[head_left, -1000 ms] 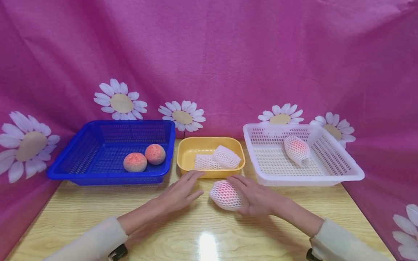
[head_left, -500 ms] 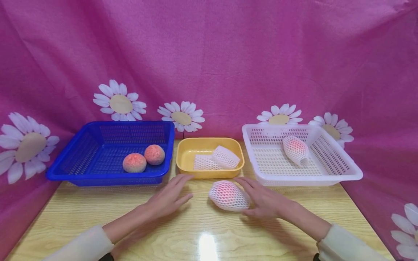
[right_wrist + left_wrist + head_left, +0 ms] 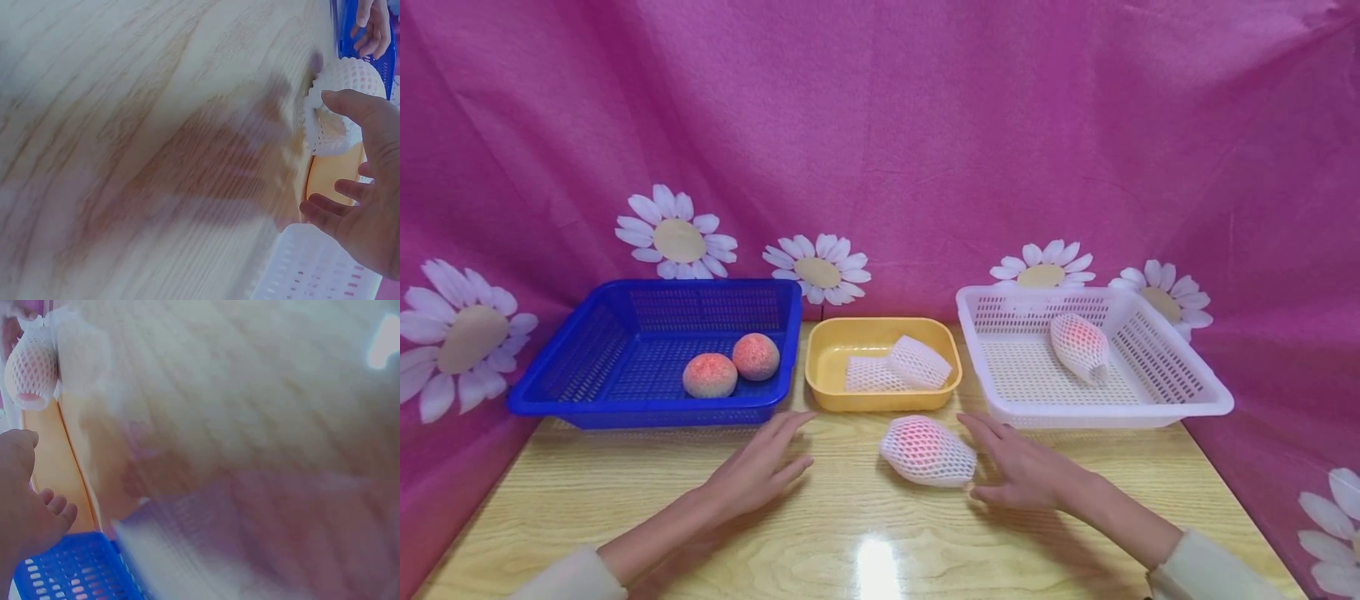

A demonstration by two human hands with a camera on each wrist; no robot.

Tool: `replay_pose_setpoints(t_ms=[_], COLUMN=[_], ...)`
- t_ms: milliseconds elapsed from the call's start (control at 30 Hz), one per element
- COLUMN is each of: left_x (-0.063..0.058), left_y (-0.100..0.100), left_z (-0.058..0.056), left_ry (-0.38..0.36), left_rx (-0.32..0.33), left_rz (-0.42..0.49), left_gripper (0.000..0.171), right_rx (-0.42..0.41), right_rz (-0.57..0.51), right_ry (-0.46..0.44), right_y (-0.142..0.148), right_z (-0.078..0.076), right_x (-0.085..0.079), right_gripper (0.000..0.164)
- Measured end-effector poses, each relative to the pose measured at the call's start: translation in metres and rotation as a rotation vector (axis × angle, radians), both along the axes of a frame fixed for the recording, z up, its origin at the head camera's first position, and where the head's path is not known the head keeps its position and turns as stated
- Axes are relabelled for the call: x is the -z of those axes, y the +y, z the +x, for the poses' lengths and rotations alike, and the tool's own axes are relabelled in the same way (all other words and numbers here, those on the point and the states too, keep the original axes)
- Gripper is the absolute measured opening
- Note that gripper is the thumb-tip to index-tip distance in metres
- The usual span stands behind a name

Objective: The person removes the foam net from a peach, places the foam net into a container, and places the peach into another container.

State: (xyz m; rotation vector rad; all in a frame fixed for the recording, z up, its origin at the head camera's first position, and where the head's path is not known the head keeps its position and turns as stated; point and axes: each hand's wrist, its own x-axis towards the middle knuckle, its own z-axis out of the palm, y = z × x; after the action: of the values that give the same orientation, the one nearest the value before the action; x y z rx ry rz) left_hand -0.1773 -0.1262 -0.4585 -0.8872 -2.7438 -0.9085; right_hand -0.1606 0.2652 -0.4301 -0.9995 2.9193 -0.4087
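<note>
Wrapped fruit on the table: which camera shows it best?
The head view: the wrapped fruit shows whole, unobstructed. Left wrist view has it small, at upper left; right wrist view shows it partly behind the right hand.

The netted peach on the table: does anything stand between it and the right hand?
Nothing visible does: in the head view, only table shows between the netted peach and the right hand. The yellow tray sits farther back, outside that gap.
</note>
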Motion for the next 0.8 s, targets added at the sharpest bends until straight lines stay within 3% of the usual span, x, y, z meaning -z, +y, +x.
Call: replay_pose_setpoints(t_ms=[467, 800], left_x=[0.007, 0.007], left_y=[-0.032, -0.036], left_z=[0.012, 0.011], left_ry=[-0.022, 0.014], left_rx=[-0.088, -0.073], left_rz=[-0.01, -0.012], left_gripper=[0.056, 0.055], right_rx=[0.038, 0.035], right_rz=[-0.028, -0.041], right_ry=[0.025, 0.054], right_y=[0.02, 0.021], right_z=[0.011, 0.011], right_x=[0.003, 0.003], right_gripper=[0.094, 0.093])
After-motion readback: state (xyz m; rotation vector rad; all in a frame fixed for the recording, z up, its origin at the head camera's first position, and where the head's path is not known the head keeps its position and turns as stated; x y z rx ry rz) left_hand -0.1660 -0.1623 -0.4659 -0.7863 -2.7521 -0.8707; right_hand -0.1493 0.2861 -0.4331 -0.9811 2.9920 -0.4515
